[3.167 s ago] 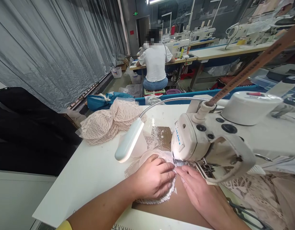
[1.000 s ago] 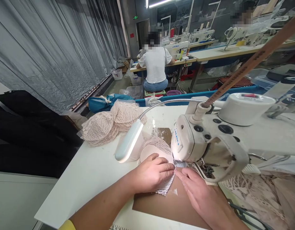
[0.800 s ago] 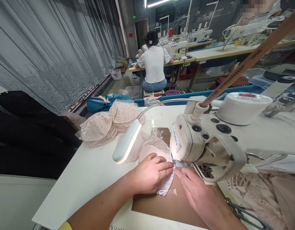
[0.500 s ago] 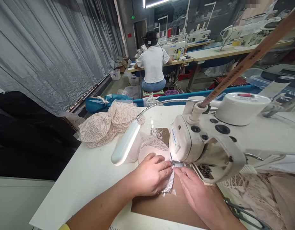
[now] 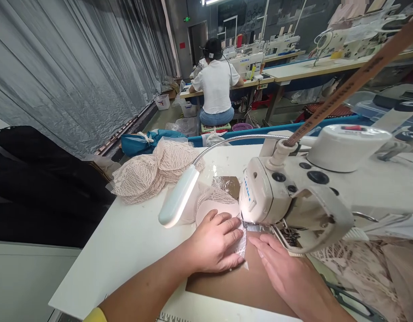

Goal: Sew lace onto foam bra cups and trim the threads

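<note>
My left hand [image 5: 215, 245] lies with fingers spread on a pale lace bra cup [image 5: 205, 207], pressing it to the sewing bed. The cup's edge reaches the needle area of a white sewing machine [image 5: 262, 197]. White lace edging [image 5: 240, 247] shows beside my left fingertips. My right hand [image 5: 279, 264] rests just to the right of the cup, fingers stretched out and close together, touching the brown sheet [image 5: 223, 288] on the table. I see a small gap between it and the lace. My left palm hides part of the cup.
A lit lamp [image 5: 179, 197] on a bendy neck hangs over the cup. Lace cups [image 5: 135, 176] are stacked at the table's back left. Scissors [image 5: 354, 297] and beige lace fabric [image 5: 394, 273] lie at the right. Farther off, a person [image 5: 215, 87] sits at another machine.
My left fingers have spread and shifted slightly back from the needle, the thumb now nearer the lace edging. My right fingertips have moved right, away from the cup. The view has shifted slightly.
</note>
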Motion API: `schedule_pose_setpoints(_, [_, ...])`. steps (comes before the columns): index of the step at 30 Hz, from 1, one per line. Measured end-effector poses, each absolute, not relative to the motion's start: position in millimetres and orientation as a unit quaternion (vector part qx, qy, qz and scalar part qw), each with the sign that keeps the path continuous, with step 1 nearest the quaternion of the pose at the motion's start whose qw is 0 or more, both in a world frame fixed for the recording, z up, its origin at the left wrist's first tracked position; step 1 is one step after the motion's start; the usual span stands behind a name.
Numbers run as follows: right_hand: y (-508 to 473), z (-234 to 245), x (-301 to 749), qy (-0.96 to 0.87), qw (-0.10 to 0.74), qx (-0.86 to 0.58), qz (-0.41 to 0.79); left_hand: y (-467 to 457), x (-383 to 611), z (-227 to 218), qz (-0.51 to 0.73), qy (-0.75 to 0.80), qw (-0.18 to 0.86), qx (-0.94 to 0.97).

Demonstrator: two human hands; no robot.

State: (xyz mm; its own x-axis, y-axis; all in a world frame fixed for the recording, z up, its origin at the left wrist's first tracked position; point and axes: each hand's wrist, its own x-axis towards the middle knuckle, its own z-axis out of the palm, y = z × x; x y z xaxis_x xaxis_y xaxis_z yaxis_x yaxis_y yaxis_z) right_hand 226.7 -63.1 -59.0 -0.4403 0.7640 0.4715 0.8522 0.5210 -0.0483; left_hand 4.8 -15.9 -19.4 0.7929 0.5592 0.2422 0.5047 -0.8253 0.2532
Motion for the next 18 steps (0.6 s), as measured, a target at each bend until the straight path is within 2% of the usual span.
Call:
schedule_pose_setpoints(5, [-69, -51, 229, -0.86, 0.214, -0.463, -0.005, -18, -6, -15, 0.167, 0.268, 0.158, 0.936])
schedule_pose_setpoints(8, [-70, -45, 227, -0.874, 0.21, -0.436, 0.049, -20, -6, -15, 0.142, 0.295, 0.152, 0.932])
schedule_pose_setpoints(11, [-70, -42, 223, -0.89, 0.212, -0.4, 0.063, -21, -3, -17, 0.135, 0.325, 0.152, 0.924])
schedule_pose_setpoints(18, [-70, -49, 223, -0.881, 0.236, -0.405, 0.06, -15, -5, -13, 0.169, 0.347, 0.257, 0.886])
